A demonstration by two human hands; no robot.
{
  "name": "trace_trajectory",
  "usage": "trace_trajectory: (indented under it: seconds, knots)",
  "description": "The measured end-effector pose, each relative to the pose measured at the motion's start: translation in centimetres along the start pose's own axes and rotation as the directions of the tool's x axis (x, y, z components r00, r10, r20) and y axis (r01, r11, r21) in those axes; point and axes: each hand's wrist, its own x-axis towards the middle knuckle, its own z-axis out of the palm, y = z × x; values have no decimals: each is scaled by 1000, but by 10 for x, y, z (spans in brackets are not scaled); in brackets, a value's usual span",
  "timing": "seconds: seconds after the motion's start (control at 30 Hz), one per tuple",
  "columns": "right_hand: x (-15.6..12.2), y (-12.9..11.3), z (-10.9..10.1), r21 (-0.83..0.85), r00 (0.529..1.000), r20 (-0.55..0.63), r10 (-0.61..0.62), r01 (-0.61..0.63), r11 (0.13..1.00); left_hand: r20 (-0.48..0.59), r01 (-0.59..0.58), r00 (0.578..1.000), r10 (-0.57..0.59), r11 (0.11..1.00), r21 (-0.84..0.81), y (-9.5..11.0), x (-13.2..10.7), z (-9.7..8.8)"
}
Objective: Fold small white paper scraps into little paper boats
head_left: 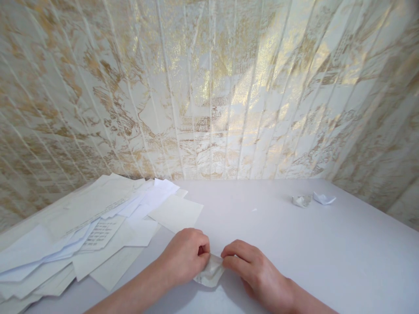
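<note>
The paper (211, 274) is pinched at its edges by the left hand (187, 256) and the right hand (257, 271); a tear could be caused by uneven pulling.

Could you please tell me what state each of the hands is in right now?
Left hand: closed, holding the small folded paper.
Right hand: fingertips closed on the right edge of the same paper.

A head-worn camera looks forward and down, at close range, over a white table (314, 244) toward a patterned wall (209, 109).
</note>
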Motion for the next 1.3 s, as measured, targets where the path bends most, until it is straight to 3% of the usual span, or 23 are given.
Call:
trace_trajectory:
  seconds: [0.17, 0.43, 0.6, 0.8, 0.93, 1.1, 1.3]
  knots:
    - [-1, 2, 0, 27, 1000, 12, 27, -27, 999, 25, 47, 999, -47, 999, -2, 2, -1, 1]
    - [0, 2, 3, 34, 999, 26, 44, -45, 998, -1, 15, 1000, -15, 998, 66, 0, 1, 8]
    - [-2, 4, 5, 55, 996, 39, 78, -80, 995, 3, 48, 999, -48, 999, -1, -3, 1, 7]
    - [-4, 6, 6, 46, 987, 9, 162, -162, 986, 23, 202, 979, -204, 944, -262, -9, -3, -8]
    - [-3, 4, 6, 23, 984, 12, 179, -179, 984, 88, 214, 977, -197, 937, -277, -8, -6, -8]
    - [-4, 4, 7, 11, 981, 5, 192, -192, 981, 15, 198, 980, -200, 950, -243, -10, -6, 3]
    - [-7, 9, 9, -25, 984, 17, 178, -178, 984, 3, 210, 977, -215, 953, -220, -13, -5, 7]
